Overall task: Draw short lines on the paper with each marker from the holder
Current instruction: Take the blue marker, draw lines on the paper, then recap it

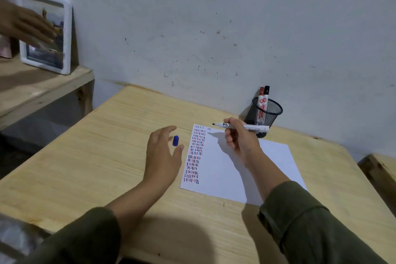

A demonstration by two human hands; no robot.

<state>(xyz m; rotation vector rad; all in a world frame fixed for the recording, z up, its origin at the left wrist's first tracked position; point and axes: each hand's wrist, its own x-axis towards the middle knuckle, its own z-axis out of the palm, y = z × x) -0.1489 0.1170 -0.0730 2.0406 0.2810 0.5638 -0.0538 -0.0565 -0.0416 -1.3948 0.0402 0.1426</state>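
A white sheet of paper lies on the wooden table, its left strip filled with several rows of short red, blue and black lines. My right hand hovers above the paper's top edge, gripping an uncapped white marker with its tip pointing left. My left hand is open, fingers spread, just left of the paper. A blue marker cap lies on the table between its thumb and fingers, apart from them. A black mesh holder behind the paper holds a red marker and a black marker.
A grey wall rises close behind the table. To the left stands a lower wooden shelf with a white-framed picture leaning on the wall; another person's hand reaches across it. A second wooden piece sits at the right edge.
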